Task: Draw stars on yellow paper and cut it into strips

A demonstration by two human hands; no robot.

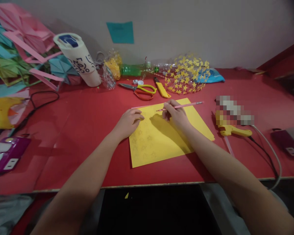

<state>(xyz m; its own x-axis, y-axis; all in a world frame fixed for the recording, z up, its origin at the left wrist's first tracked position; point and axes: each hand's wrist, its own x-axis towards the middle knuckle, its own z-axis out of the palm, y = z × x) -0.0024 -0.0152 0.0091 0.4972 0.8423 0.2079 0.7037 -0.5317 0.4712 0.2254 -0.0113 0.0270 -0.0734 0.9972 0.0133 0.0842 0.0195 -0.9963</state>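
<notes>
My right hand grips a pink pencil above a yellow sheet of paper. The pencil's tip points left and its eraser end points right. On the sheet's upper left edge lies my left hand, fingers lying on the paper with nothing held in them. Small star outlines are drawn in pencil on the left side of the sheet. Another sheet shows beneath it at the right corner, and a thin pink edge peeks out at the top.
Behind the paper lie scissors, a yellow cutter, bottles and a star-covered clear piece. A white tumbler stands left. Yellow glue guns with cords flank the red table.
</notes>
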